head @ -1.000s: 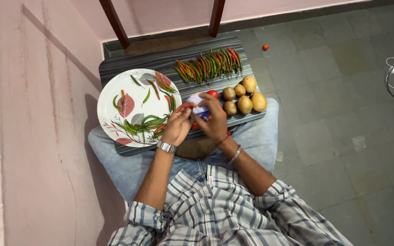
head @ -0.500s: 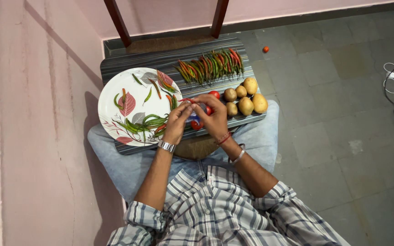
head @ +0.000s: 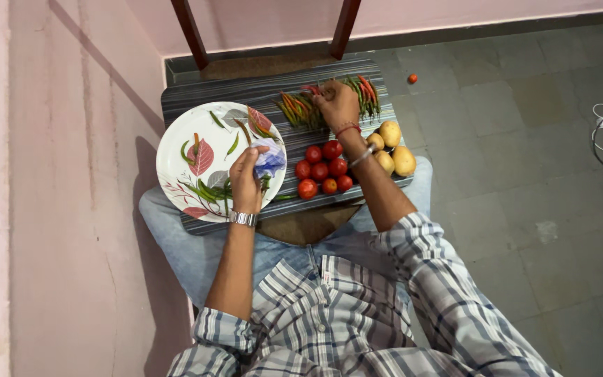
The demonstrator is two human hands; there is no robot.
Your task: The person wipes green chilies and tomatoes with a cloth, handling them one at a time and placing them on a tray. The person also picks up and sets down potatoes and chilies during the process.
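Striped board (head: 197,98), grey tiled floor (head: 511,139).

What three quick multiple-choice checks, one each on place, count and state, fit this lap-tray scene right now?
1. Where is the right hand?
A. on the pile of red and green chillies
B. on the yellow-brown potatoes
C. on the grey floor

2. How many small red tomatoes lie on the striped tray?
A. two
B. seven
C. twelve

3. What is the left hand doing?
A. lying flat and empty
B. holding a crumpled white-and-blue cloth over the leaf-patterned round plate
C. gripping a knife

Answers: 1 A, the fingers rest among the chillies; 2 B, seven show in the cluster; 3 B, the cloth is bunched in its fingers.
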